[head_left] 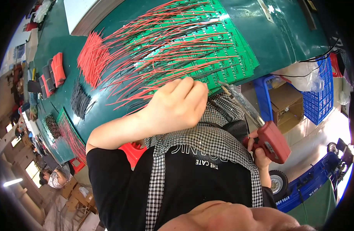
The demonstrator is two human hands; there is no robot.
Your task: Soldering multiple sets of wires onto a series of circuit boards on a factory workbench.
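Observation:
A sheet of green circuit boards (244, 57) lies on the table, with rows of red and black wires (173, 42) running out from it to the left. Over the near edge of the boards is my left hand (180, 102), its fingers curled together; whatever they pinch is hidden behind the knuckles. My right hand (259, 152) grips the handle of a red soldering gun (275, 142). The gun's long metal barrel points up and left, and its tip is close to the near right edge of the boards, not far from my left fingers. I cannot tell if the tip touches.
Left of the boards lie a pile of red wires (93, 59) and a bunch of black wires (81, 101). Banded wire bundles (58, 68) are farther left. A white box (88, 15) stands at the back. Blue crates (317, 90) and a cardboard box (286, 101) are at the right.

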